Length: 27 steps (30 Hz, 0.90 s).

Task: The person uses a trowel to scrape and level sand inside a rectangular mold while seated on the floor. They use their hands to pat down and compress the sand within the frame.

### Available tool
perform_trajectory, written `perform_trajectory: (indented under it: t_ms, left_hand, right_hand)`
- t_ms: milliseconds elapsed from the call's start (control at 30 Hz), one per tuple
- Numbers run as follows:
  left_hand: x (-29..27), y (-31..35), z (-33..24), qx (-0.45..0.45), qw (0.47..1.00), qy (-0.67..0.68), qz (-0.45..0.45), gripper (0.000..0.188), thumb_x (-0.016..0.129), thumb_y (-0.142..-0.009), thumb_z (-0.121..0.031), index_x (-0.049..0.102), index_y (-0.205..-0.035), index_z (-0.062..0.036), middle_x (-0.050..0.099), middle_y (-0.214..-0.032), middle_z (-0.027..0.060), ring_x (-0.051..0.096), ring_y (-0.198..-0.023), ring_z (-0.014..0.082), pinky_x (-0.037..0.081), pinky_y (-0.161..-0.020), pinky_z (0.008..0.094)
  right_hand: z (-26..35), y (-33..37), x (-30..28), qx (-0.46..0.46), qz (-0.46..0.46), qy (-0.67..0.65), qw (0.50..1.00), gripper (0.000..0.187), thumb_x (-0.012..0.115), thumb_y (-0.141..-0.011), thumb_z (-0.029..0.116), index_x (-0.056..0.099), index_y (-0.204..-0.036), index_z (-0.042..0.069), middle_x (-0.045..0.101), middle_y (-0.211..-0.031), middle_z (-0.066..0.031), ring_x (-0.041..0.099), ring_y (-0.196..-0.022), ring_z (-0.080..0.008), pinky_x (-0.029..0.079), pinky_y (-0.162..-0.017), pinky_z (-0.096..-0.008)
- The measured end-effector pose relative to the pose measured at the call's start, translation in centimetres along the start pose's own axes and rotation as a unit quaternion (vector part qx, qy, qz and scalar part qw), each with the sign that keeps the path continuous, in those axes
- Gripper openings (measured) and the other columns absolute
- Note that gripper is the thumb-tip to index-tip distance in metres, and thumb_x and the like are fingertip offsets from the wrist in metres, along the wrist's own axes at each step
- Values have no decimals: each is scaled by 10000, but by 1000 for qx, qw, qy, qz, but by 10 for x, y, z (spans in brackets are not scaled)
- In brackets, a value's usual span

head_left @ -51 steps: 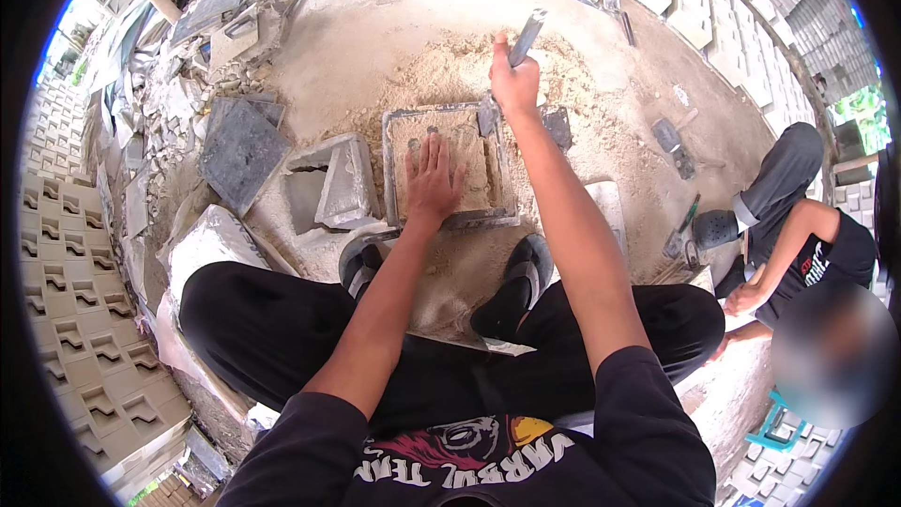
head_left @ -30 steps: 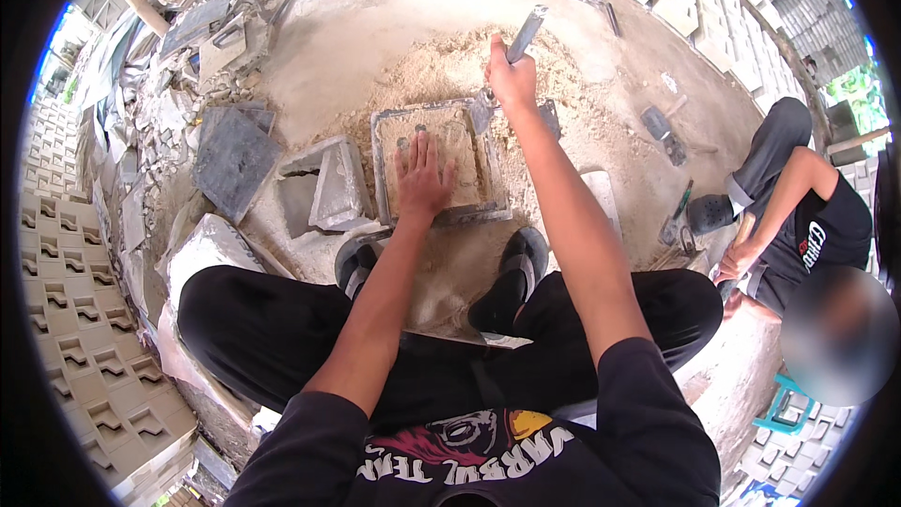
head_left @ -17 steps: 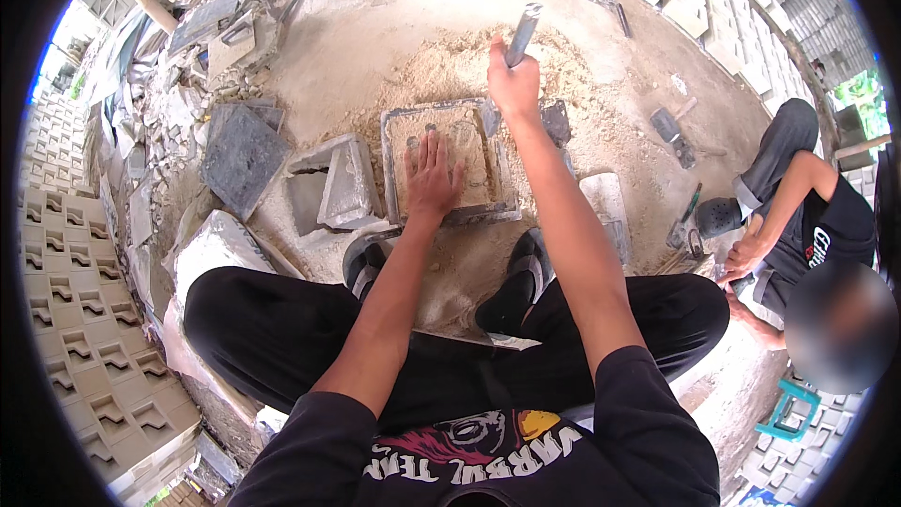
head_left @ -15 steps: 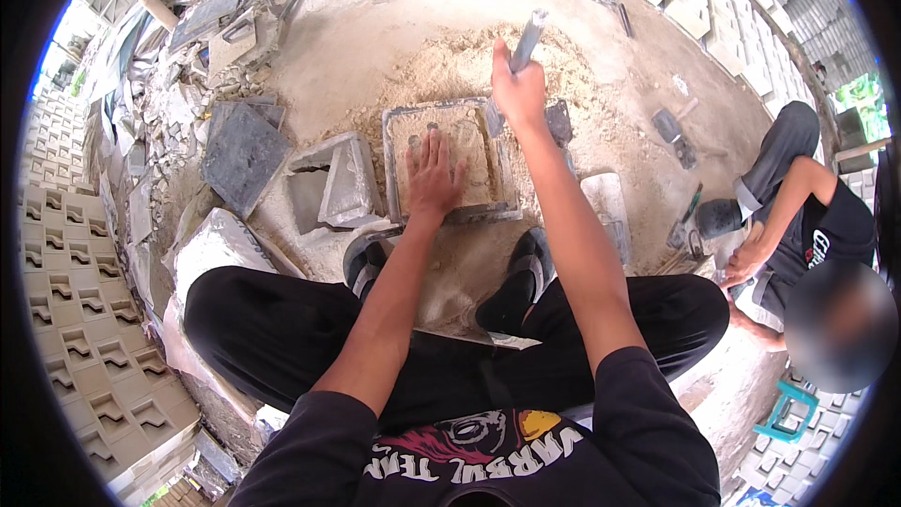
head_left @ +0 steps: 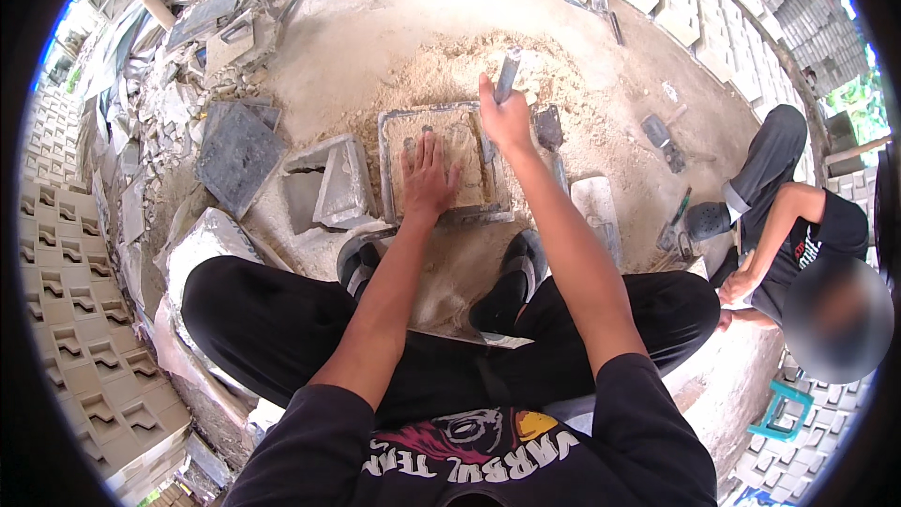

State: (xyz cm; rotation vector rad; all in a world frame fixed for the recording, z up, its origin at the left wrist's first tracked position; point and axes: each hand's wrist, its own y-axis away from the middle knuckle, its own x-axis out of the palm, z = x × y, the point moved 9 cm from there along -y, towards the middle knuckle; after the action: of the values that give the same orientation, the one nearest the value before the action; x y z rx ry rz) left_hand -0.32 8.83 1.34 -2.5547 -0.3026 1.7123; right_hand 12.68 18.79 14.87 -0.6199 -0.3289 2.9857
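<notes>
A square metal mould (head_left: 384, 155) stands on the ground before my feet, filled with pale sandy mix (head_left: 466, 145). My left hand (head_left: 431, 180) lies flat on this mix, fingers stretched away from me, near two small dark round spots. With closed fingers my right hand (head_left: 507, 122) grips a grey metal bar (head_left: 508, 76) over the mould's right side. The bar's upper end sticks out above the fist, and its lower end shows beside the mould's right edge. A dark flat-bladed tool (head_left: 547, 128) lies just right of that hand.
Left of the mould sit a hollow grey block (head_left: 349, 186) and a dark square plate (head_left: 238, 158). Rubble (head_left: 169, 99) is heaped further left. Stacked blocks (head_left: 89, 319) line the left side. At right another person (head_left: 798, 216) crouches near a brush-like tool (head_left: 663, 141).
My right hand and the metal bar have come down and slightly left, closer to the mould. My left hand stays flat on the mix. The person's arms at right have shifted a little.
</notes>
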Motion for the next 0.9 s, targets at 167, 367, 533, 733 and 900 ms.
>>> perform_trajectory:
  t_ms: [167,367,533,733,900]
  left_hand:
    - [0,4,4,-3,1000,-14,8,689,359,-972,-470,258,-1489,-26,238,-1565,140,166,-1467,253,38,-1185,491]
    - [9,0,-7,8,1000,-6,4,666,336,-988,-447,244,-1491,-21,243,-1560,154,168,-1465,273,40,-1181,505]
    - [12,-5,-21,19,999,39,-21,621,316,-998,-389,247,-1487,-13,229,-1559,179,175,-1461,303,40,-1183,510]
    - [9,-12,-39,9,991,120,-60,585,285,-1011,-343,245,-1481,1,244,-1552,180,188,-1455,309,46,-1175,527]
    - [10,5,-26,24,994,91,-51,562,280,-1013,-340,274,-1478,-24,262,-1548,165,214,-1447,303,59,-1178,513]
  right_hand:
    - [29,22,-23,60,-19,-25,998,603,551,-953,446,521,-530,17,493,-458,-73,493,-437,-179,372,-456,-384]
    - [-8,18,-22,47,8,15,999,607,530,-967,438,528,-565,-17,498,-460,-104,492,-449,-168,381,-466,-390]
    - [37,43,-34,2,-33,-26,999,609,534,-963,463,531,-596,-23,497,-473,-97,463,-469,-147,393,-484,-379]
    - [14,37,-38,95,-19,-40,994,551,552,-965,423,556,-625,-11,528,-492,-72,498,-461,-160,404,-488,-365]
    - [26,58,-60,82,-83,-96,988,547,546,-968,396,558,-597,-6,531,-498,-76,504,-462,-172,399,-496,-382]
